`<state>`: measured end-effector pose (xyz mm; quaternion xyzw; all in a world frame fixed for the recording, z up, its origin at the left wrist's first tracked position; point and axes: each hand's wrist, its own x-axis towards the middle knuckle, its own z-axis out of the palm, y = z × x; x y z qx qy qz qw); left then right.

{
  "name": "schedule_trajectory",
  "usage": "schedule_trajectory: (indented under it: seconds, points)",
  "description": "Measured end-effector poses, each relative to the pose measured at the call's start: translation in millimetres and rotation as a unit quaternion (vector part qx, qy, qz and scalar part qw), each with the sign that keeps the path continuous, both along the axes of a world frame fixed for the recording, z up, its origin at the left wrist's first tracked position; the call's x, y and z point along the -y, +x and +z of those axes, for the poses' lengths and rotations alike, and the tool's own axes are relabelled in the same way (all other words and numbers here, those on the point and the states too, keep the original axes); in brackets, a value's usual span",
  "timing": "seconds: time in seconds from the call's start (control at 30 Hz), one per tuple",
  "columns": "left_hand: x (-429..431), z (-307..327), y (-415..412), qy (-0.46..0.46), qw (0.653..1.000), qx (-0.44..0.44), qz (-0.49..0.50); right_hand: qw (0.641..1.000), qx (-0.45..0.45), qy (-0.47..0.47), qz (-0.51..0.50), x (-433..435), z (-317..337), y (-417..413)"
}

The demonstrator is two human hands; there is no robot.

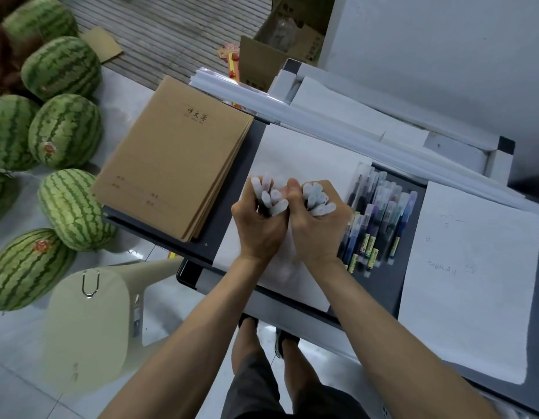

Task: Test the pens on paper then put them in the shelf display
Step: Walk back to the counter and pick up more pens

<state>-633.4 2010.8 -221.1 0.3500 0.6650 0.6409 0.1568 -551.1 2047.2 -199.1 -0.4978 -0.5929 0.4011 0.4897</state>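
Head view: left hand (257, 229) and right hand (318, 229), fingers curled tight, each grip an upright bundle of capped pens (271, 196) over white paper (295, 152), probably squaring them, beside loose pens (380, 216) lying rightward.

The floor (17, 343) is of pale grey glossy tiles, and toward 11 o'clock it changes to a ribbed grey mat (171, 31), with an open cardboard box (262, 65) at 12 o'clock. A plain white wall (443, 55) fills the 1 o'clock corner behind the dark grey counter (386, 291). At 9 o'clock striped watermelons (63, 131) lie heaped on the tiles, and a pale green plastic stool (87, 328) stands at 7 o'clock.
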Motion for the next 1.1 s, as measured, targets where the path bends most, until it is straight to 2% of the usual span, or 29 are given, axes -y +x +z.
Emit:
schedule_trajectory:
  seconds: [0.27, 0.4, 0.57, 0.67, 0.97, 1.1]
  points:
    - [-8, 6, -2, -0.067, 0.991, 0.116, 0.023, 0.999, -0.018, -0.047, -0.008, -10, 11, -12]
    - [-12, 23, -11, -0.121, 0.980, 0.157, 0.001, 0.990, -0.019, -0.141, 0.004, -12, 21, -11]
    - [-1, 52, -18, -0.163, 0.957, 0.239, -0.031, 0.958, -0.055, -0.274, 0.062, -15, 40, -5]
    - [13, 74, -18, -0.180, 0.950, 0.252, -0.042, 0.943, -0.058, -0.312, 0.097, -12, 55, -1]
    - [68, 134, -11, -0.238, 0.940, 0.242, -0.041, 0.929, -0.046, -0.315, 0.190, 15, 110, 2]
    - [90, 157, -6, -0.238, 0.934, 0.263, -0.031, 0.930, -0.049, -0.307, 0.195, 33, 133, 6]
